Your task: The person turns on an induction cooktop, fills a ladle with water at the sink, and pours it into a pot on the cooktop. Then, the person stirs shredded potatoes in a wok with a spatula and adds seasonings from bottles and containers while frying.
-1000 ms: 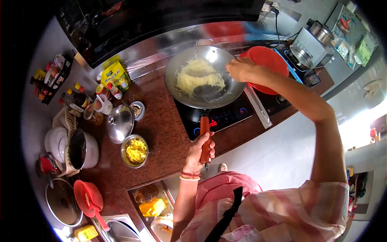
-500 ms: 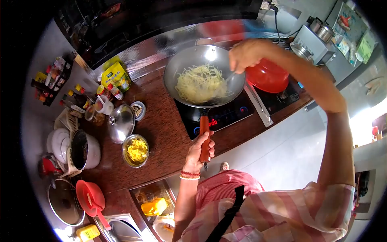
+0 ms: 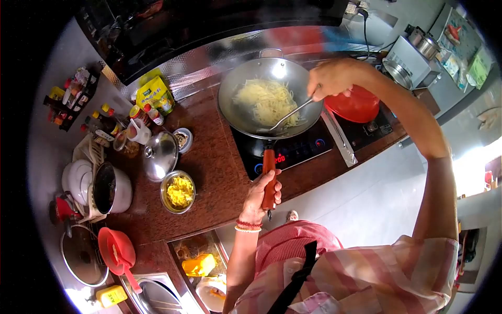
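My left hand (image 3: 257, 197) is wrapped round the wooden handle (image 3: 269, 180) of a grey wok (image 3: 230, 116) on an induction cooktop (image 3: 308, 145). Pale shredded strips, perhaps potato (image 3: 272, 102), lie in the wok with some steam over them. At the wok's right rim my right hand (image 3: 334, 81) grips a metal spatula (image 3: 294, 113). Its shaft slants down to the left, and the head rests low in the wok against the strips, partly hidden by them. A glass bowl (image 3: 178, 208) of yellow scrambled egg stands to the left.
Beside the bowl are a metal lid (image 3: 160, 156) and a small dish (image 3: 183, 140). Seasoning bottles (image 3: 107, 124) and a yellow pouch (image 3: 156, 95) stand at the back left. A red basin (image 3: 355, 104) sits right of the wok. A red strainer (image 3: 116, 251) lies near the sink (image 3: 157, 297).
The spatula, blurred before, now shows clearly low in the wok. The strips have shifted and spread. My left hand keeps its hold on the handle; the whole view has shifted slightly.
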Demonstrator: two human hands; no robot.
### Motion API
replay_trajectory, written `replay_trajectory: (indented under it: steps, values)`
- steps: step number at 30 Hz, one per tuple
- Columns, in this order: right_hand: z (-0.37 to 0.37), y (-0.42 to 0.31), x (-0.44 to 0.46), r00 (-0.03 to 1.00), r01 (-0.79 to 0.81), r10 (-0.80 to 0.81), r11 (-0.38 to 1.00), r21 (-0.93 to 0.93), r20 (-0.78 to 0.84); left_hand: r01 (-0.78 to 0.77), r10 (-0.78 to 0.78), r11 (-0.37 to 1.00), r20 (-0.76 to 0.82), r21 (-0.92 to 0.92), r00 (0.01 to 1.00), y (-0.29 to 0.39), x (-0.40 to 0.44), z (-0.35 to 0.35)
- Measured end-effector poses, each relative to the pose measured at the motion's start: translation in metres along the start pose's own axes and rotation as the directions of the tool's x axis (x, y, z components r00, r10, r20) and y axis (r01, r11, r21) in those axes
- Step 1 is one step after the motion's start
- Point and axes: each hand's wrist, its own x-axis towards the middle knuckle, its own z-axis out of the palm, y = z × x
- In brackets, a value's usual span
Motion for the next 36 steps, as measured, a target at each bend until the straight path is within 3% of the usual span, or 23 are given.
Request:
replay_trajectory:
  steps: [3,5,6,8,9,10,12,14,18,20,22,24,25,28,33,36]
  values:
    - [0.010,-0.016,0.034,0.981,0.134,-0.149,0.983,-0.124,-0.123,0.001,-0.001,1.000,-0.006,0.004,1.000,0.000,0.000,0.002]
    - [0.018,-0.026,0.063,0.945,0.126,-0.216,0.934,-0.334,-0.247,-0.010,0.011,1.000,-0.012,0.009,1.000,-0.001,0.000,0.003]
    - [0.019,-0.028,0.074,0.934,0.068,-0.161,0.956,-0.284,-0.319,-0.020,0.020,1.000,-0.013,0.011,1.000,-0.002,0.000,0.003]
    - [0.020,-0.024,0.093,0.894,-0.041,-0.039,0.985,-0.170,-0.446,-0.037,0.037,0.999,-0.014,0.015,0.999,-0.003,0.000,0.005]
    - [0.020,-0.006,0.102,0.904,-0.089,0.093,0.996,0.030,-0.418,-0.037,0.038,0.999,-0.024,0.013,0.999,-0.004,0.000,0.006]
    - [0.019,0.012,0.112,0.925,-0.188,0.201,0.980,0.071,-0.324,-0.037,0.037,0.999,-0.034,0.010,0.999,-0.005,0.000,0.007]
    - [0.049,0.056,0.119,0.929,-0.201,0.316,0.868,0.453,-0.192,-0.037,0.037,0.999,-0.038,0.004,0.999,-0.006,0.001,0.009]
    - [0.102,0.094,0.111,0.949,-0.081,0.271,0.704,0.706,-0.162,-0.043,0.043,0.999,-0.033,-0.003,0.999,-0.007,0.000,0.010]
    - [0.154,0.079,0.044,0.976,-0.110,0.219,0.414,0.904,0.019,-0.050,0.050,0.999,-0.035,-0.008,0.998,-0.009,0.000,0.013]
    - [0.151,0.083,0.009,0.994,-0.078,0.108,0.454,0.888,0.033,-0.054,0.054,0.999,-0.036,-0.002,0.998,-0.010,0.001,0.012]
    - [0.148,0.080,-0.028,0.969,-0.007,0.226,0.423,0.906,-0.098,-0.053,0.052,0.999,-0.037,-0.003,0.998,-0.010,0.001,0.011]
    - [0.139,0.090,-0.052,0.978,-0.034,0.198,0.482,0.875,-0.070,-0.044,0.044,0.999,-0.033,-0.001,0.998,-0.010,0.001,0.012]
    - [0.128,0.084,-0.068,0.970,-0.095,0.237,0.595,0.798,-0.061,-0.041,0.041,0.999,-0.030,-0.005,0.999,-0.010,0.001,0.012]
    - [0.132,0.099,-0.064,0.988,-0.125,0.154,0.768,0.628,0.008,-0.042,0.042,0.999,-0.031,-0.007,0.999,-0.010,0.001,0.015]
    - [0.154,0.109,0.038,0.956,0.006,0.188,0.758,0.652,-0.227,-0.047,0.047,0.999,-0.034,0.004,0.998,-0.013,0.002,0.013]
    - [0.149,0.095,0.081,0.950,0.071,0.159,0.730,0.680,-0.269,-0.061,0.063,0.998,-0.062,0.022,0.996,-0.014,0.001,0.019]
